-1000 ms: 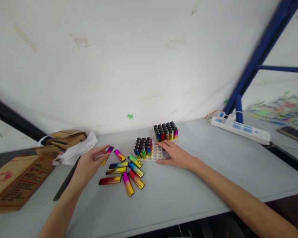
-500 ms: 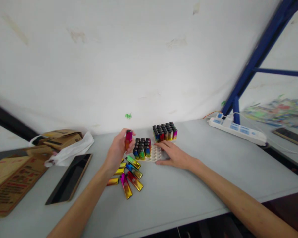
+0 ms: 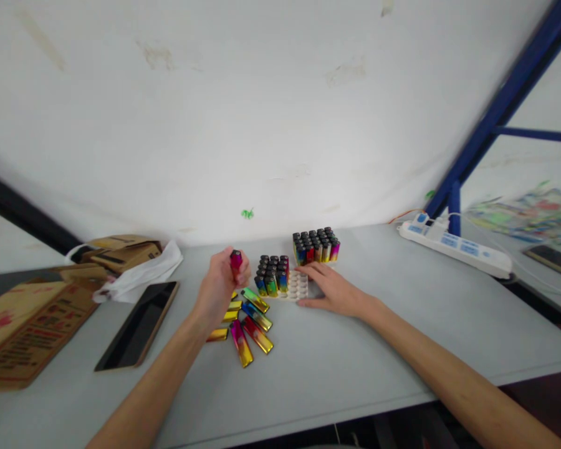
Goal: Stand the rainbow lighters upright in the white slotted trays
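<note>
My left hand (image 3: 224, 279) is closed round a lighter (image 3: 235, 260), its magenta body and black top showing above the fingers. It hovers left of a white tray (image 3: 299, 285) with rows of round holes. Lighters with black tops (image 3: 272, 274) stand upright in the tray's left part, while holes at its right are bare. My right hand (image 3: 334, 291) straddles the tray's right end, fingers at the back edge and thumb by the front corner. Below my left hand, several loose lighters in metallic colours (image 3: 242, 343) lie on the grey table (image 3: 336, 368).
Behind the tray, near the wall, stands another block of upright lighters (image 3: 316, 246). To the left are a phone (image 3: 138, 325), a white plastic bag (image 3: 144, 274) and cardboard boxes (image 3: 32, 324). A white power strip (image 3: 455, 247) lies at the right beside a blue frame (image 3: 490, 118).
My left hand has drawn a little leftward, away from the tray, with the lighter still in its grasp. My right hand stays at the tray. The whole view has shifted slightly.
</note>
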`<state>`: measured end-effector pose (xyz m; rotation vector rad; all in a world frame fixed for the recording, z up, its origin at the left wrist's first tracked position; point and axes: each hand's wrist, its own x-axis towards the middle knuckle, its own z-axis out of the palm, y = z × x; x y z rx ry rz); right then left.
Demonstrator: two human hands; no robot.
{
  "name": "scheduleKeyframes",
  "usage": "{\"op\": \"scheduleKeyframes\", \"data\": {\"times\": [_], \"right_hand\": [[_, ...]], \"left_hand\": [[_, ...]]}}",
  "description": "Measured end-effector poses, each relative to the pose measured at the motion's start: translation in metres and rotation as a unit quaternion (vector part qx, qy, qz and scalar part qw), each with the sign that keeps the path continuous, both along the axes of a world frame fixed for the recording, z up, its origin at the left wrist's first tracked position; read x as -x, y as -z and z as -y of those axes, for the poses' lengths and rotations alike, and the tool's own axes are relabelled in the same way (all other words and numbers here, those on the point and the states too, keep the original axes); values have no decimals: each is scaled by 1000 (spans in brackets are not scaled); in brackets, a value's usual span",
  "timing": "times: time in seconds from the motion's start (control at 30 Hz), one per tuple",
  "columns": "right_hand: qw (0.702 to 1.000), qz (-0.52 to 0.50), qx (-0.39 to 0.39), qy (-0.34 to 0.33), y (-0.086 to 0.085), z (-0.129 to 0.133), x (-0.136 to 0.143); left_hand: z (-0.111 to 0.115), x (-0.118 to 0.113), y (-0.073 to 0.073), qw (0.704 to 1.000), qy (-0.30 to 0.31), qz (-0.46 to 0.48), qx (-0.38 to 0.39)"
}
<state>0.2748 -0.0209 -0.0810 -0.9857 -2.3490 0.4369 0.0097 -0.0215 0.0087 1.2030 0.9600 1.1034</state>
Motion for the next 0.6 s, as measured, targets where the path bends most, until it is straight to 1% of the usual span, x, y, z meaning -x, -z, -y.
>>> {"op": "scheduleKeyframes", "data": {"times": [0.13,0.27,0.43,0.6], "right_hand": [[1000,0,-2,0,2,-1,0],[1000,1,-4,2,3,-1,-1],[1000,2,2,6,2,0,0],[1000,4,2,4,1,0,0]], "left_hand": [[-5,3,10,1000,-2,16,22],[-6,3,16,1000,-4,-10,29],[-3,0,17,999,-18,-36,26],[-3,-2,18,998,-30,-51,-5]]}}
